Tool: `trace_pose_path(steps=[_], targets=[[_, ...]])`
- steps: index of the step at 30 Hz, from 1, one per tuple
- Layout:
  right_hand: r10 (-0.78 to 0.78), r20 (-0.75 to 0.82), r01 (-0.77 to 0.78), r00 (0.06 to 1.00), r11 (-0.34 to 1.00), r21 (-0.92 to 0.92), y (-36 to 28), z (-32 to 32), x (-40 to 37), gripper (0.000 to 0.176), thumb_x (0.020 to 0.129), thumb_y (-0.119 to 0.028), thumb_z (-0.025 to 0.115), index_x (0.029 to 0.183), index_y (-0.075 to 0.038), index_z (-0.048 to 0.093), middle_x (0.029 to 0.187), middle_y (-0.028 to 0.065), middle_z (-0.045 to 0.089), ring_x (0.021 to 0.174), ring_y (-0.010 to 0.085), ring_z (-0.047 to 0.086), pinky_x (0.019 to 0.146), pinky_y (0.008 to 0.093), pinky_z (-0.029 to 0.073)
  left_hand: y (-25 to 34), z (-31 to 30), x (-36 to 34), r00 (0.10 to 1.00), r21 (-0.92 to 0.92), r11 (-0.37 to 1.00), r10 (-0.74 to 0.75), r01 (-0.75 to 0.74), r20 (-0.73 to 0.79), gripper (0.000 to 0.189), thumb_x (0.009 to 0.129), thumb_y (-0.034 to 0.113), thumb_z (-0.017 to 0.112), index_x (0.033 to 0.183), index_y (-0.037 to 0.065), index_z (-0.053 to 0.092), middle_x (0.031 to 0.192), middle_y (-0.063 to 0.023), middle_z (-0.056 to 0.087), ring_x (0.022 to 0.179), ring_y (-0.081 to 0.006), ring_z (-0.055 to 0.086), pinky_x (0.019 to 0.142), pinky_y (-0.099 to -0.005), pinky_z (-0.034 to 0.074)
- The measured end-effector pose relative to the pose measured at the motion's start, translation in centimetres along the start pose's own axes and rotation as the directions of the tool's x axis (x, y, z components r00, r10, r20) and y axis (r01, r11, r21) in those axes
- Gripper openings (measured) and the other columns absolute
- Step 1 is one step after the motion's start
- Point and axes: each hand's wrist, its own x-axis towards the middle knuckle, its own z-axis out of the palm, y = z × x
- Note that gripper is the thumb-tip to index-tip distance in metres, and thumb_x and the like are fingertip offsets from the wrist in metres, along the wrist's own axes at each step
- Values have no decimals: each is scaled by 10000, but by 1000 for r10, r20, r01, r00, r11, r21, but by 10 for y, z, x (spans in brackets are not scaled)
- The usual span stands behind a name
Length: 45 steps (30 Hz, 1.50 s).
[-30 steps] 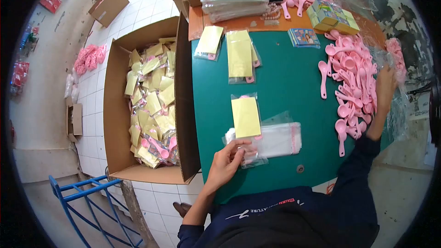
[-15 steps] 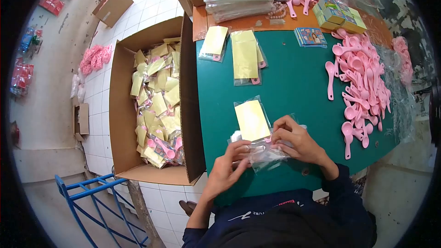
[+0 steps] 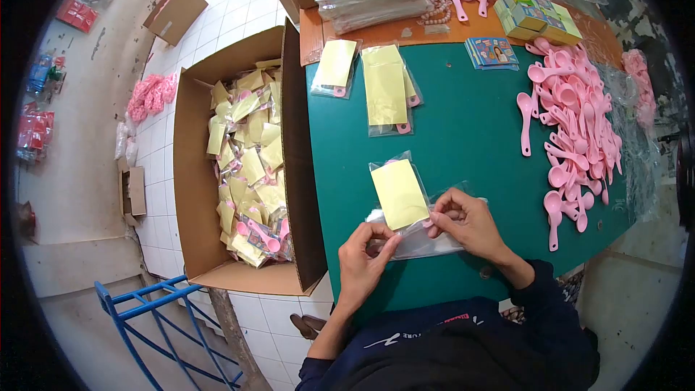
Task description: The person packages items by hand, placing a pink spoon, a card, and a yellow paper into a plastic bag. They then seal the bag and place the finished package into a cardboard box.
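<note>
A clear plastic bag with a pale yellow card [image 3: 400,194] in it lies on the green table in front of me. My left hand [image 3: 364,261] pinches the bag's lower left edge between thumb and index finger. At the lower right edge, my right hand [image 3: 467,223] has its fingers closed on the plastic, next to a small bit of pink. Beneath both hands lie more clear plastic bags [image 3: 427,245], partly covered by the fingers.
Packed bags with yellow cards [image 3: 386,87] lie farther back on the table. Pink spoons [image 3: 572,116] are heaped on the right, near a stack of picture cards [image 3: 492,53]. To the left stands a cardboard box [image 3: 195,195] holding many packed bags, with a blue metal frame [image 3: 156,304] below.
The loose, crumpled plastic at the bag's lower end now lies flatter. My left hand has shifted its fingers to a pinch on the bag's edge; my right hand stays at the right corner.
</note>
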Motion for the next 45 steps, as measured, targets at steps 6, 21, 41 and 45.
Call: trace_pose_path(steps=[6,21,41,45], targets=[[-40,-67,42,997,999,24,5,5,1,96,881,-44,552,900,29,494,828,93,595,742,139,651,633,233,516,2,7,2,995,-155,988,-24,9,-94,161,837,52,639,902,-11,506,782,-30,575,697,-61,551,599,-195,461],[-86,1,86,996,991,-100,4,6,1,398,893,-25,509,1286,2,445,932,100,602,796,133,630,679,239,515,4,1,4,997,19,997,75,-75,-2,335,826,-22,588,1152,10,523,1058,-79,539,781,-89,562,596,-205,480],[-600,-427,-193,676,415,-889,-1,-127,26,392,804,-28,560,1184,-28,463,929,199,524,882,350,526,731,421,431,49,36,131,782,553,592,591,-586,196,343,769,189,682,1042,46,531,1047,-184,499,958,-369,521,823,-433,438],[-580,-452,-48,678,578,-814,-14,-130,20,262,816,-11,520,1076,-9,557,947,176,593,874,341,549,769,401,428,37,46,81,782,497,618,368,-610,502,260,745,205,706,896,54,559,910,-117,520,854,-295,553,750,-398,441]])
